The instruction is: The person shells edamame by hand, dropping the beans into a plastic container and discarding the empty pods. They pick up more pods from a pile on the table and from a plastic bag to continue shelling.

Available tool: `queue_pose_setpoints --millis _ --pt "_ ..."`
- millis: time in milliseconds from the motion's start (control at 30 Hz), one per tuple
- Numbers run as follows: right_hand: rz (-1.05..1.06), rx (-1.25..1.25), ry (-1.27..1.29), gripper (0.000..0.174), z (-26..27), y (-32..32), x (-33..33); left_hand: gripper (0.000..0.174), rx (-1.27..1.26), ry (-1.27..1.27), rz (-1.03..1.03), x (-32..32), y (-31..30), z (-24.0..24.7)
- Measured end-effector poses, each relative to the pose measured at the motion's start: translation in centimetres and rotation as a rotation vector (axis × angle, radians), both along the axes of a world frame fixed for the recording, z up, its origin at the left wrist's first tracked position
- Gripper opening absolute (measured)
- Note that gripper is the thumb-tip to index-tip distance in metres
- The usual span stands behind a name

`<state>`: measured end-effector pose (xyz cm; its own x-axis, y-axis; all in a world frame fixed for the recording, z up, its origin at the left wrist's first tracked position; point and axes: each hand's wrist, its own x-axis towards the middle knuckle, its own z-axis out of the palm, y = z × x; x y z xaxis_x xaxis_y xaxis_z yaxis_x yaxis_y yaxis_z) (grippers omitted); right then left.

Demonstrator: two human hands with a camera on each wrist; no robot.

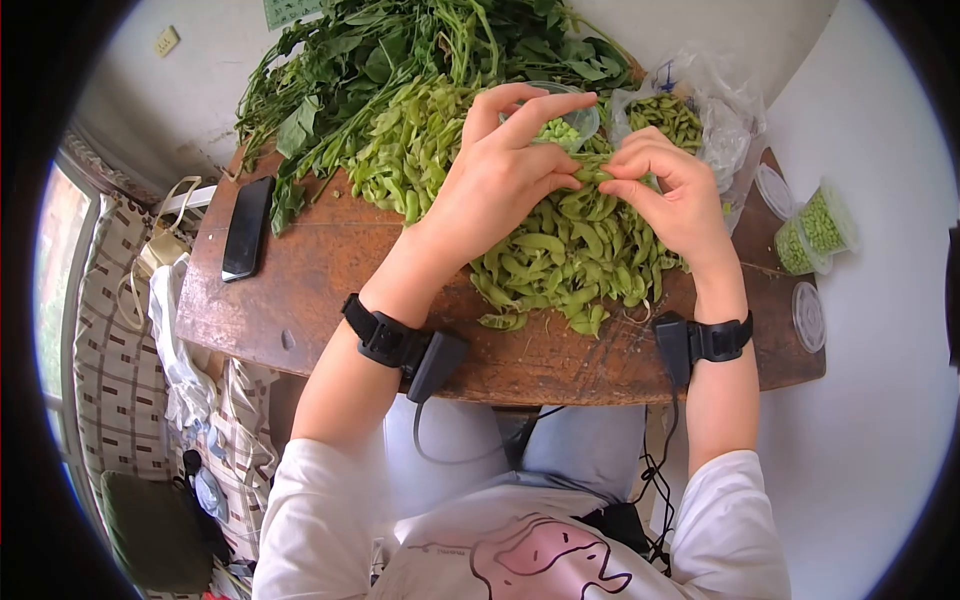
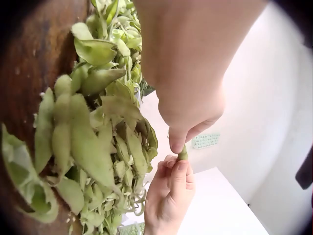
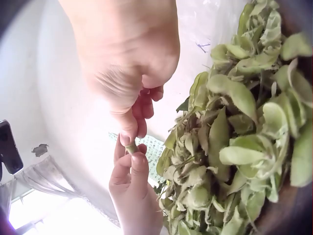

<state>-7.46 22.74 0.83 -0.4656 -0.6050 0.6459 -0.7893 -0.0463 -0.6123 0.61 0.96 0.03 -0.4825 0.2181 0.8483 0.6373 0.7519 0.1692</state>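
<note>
A green soybean pod [image 1: 592, 168] is held between my two hands, above a heap of pods. My left hand [image 1: 505, 170] pinches one end between thumb and finger, its other fingers raised. At the other end my right hand [image 1: 672, 190] pinches with thumb and fingertips. Both wrist views show the pod [image 2: 183, 153] small between the fingertips, mostly covered by them. Under the hands lie opened, flattened pods [image 1: 560, 255] in a broad heap. Just behind the hands stands a clear tub [image 1: 590, 122] with shelled green beans [image 1: 557, 131] in it.
Unopened pods [image 1: 400, 130] and leafy stalks [image 1: 370, 50] pile at the back left. A phone [image 1: 248, 228] lies on the wooden table [image 1: 320, 290]. Pods in a plastic bag [image 1: 735, 120] sit back right, near tubs of beans [image 1: 822, 222] and round lids [image 1: 809, 316].
</note>
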Motion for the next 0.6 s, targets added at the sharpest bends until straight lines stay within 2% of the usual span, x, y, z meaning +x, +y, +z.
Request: queue_pose_setpoints --millis 200,467,600 --pt "0.022 0.054 -0.003 0.014 0.35 0.18 0.32 0.012 -0.033 -0.04 -0.007 -0.14 -0.1 -0.5" --pt "-0.06 0.154 0.274 0.014 0.88 0.1 0.55 0.013 -0.046 -0.044 0.032 -0.12 0.01 -0.49" --pt "-0.094 0.137 0.27 0.015 0.37 -0.08 0.48 0.014 -0.069 -0.032 0.052 -0.08 0.19 -0.47"
